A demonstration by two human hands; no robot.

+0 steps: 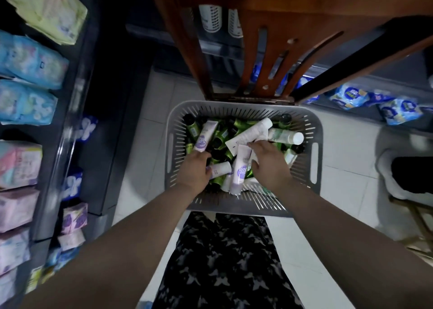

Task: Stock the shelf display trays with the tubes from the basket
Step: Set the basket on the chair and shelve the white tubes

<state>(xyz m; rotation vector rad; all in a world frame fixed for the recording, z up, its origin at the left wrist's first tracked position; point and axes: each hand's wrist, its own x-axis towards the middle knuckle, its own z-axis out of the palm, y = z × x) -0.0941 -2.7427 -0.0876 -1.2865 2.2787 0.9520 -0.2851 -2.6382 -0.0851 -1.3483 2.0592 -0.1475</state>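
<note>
Head cam, user1: so what are the hands actually doing in that grey basket (234,104)?

user2: The left hand (194,170) is down in the near-left part. Fingers and thumb are curled round the end of a short white tube (221,168), which pokes out to the hand's right. Just past its fingertips lies a purple-print tube (203,136). Its lower end is right at the fingers, but I can't tell if it touches.

user1: And the other one?

user2: The right hand (267,165) is spread loose, not closed round anything. Its fingertips rest on a long white tube (251,132) lying slantwise just beyond them. The thumb sits beside a purple-ended tube (240,170) that lies between the two hands. Off to the right of those fingertips there's a white-capped bottle (285,136). Underneath it all is a heap of green bottles (194,128) with black caps.

user1: Surroundings?

user2: A wooden chair (281,3) stands beyond both hands, right behind the basket. Soft packs (30,57) sit on shelving well off to the left of the left hand. Under the basket is a pale tiled floor (150,144).
</note>
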